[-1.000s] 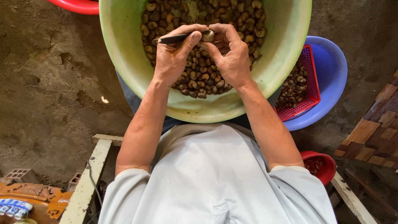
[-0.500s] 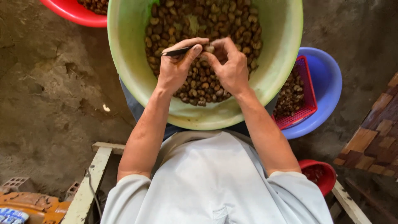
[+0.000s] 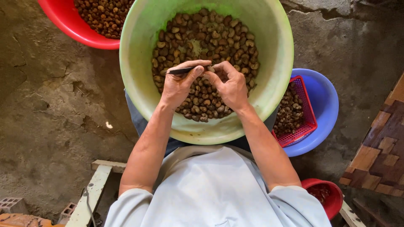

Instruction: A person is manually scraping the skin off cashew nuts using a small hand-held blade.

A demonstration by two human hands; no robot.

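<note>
With my hands now nearer the middle of the green bowl [image 3: 277, 84], my left hand [image 3: 179, 86] keeps its fingers pinched on a small dark knife [image 3: 182, 70] while my right hand [image 3: 231, 86] pinches one nut [image 3: 211, 69] above the heap.

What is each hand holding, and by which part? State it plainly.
The left hand grips a small dark blade by its rear end, tip pointing left. The right hand pinches one nut between its fingertips, above the green basin.
</note>
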